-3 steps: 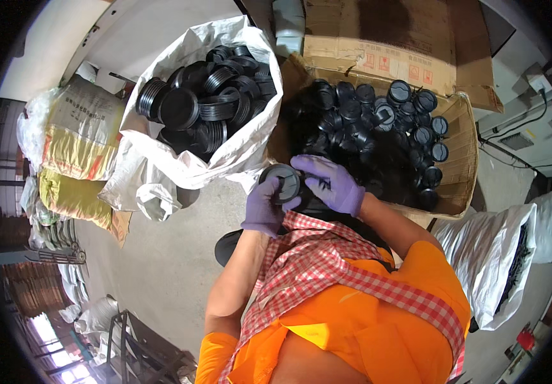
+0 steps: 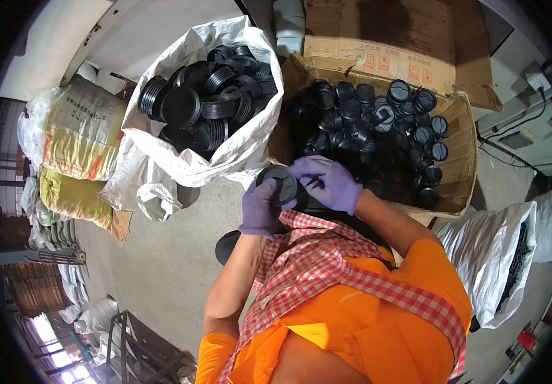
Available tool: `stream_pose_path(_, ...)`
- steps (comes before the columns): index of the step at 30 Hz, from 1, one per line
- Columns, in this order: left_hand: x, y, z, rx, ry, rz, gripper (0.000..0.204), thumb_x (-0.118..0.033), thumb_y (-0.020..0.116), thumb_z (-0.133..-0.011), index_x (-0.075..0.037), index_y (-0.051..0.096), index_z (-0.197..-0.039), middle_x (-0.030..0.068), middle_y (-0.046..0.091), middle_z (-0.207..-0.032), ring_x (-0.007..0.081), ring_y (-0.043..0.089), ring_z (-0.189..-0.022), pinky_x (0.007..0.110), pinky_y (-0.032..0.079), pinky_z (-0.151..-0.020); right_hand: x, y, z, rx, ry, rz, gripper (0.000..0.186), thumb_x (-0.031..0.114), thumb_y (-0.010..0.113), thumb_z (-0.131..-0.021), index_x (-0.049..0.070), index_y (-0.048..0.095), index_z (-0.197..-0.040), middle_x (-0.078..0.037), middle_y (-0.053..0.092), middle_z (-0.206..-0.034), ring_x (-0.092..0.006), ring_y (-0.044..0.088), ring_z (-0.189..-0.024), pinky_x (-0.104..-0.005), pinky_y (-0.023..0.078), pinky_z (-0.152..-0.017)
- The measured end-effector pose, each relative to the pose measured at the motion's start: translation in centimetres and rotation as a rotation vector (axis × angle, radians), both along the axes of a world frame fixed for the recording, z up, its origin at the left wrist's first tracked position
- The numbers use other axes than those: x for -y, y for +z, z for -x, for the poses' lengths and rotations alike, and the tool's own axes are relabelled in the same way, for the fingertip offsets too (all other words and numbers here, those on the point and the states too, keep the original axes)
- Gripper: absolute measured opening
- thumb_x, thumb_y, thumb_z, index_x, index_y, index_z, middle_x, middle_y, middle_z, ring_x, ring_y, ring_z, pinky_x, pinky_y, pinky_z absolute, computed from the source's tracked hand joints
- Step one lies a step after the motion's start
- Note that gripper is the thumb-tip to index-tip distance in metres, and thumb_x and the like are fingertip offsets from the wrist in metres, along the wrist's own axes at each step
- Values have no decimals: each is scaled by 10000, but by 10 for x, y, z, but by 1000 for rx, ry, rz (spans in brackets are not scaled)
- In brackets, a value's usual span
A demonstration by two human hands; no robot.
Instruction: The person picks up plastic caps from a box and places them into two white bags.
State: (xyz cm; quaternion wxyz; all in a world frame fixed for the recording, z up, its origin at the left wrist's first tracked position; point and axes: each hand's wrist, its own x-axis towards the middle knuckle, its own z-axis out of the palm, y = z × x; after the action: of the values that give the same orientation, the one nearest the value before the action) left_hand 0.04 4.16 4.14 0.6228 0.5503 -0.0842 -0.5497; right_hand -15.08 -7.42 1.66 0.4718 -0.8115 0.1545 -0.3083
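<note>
In purple gloves, both my hands work close together in front of the checked apron. My left hand is closed around the edge of a round black plastic lid, tilted with its flat face up. Just right of it, my right hand has its fingers bent together against a dark piece that I cannot make out. Its fingertips reach the lid's right edge. Beyond my hands stands a cardboard box of small black capped pieces. A white woven sack full of stacked black lids is to its left.
Yellow and white sacks are piled at the left. Another white sack with dark contents leans at the right. A dark metal frame stands at the lower left. A cable hangs by a grey machine at the far right.
The lid has turned and tilted slightly in my left hand. My right hand has shifted a little left, its fingers drawn in more.
</note>
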Motion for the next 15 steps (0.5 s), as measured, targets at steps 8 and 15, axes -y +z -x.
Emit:
stream_pose_path(8,-13,63,-12,1975,-638,498,472,4,544,-661,-36,540,-1131,157,614,-994,351,609,-868,390,511,-736,-22,2,-8,-132,350,-310,452,158,654,-724,-3,532,-1128,-102,640,-995,-191,606,-878,-299,465,-804)
stream_pose_path(15,-45,33,-31,-27,-352,340,428,-48,614,-795,-10,464,-1194,43,572,-907,115,559,-783,249,466,-654,-13,48,0,-28,995,-1036,214,156,603,-807,-26,634,-913,-117,642,-823,-175,601,-743,-296,480,-711)
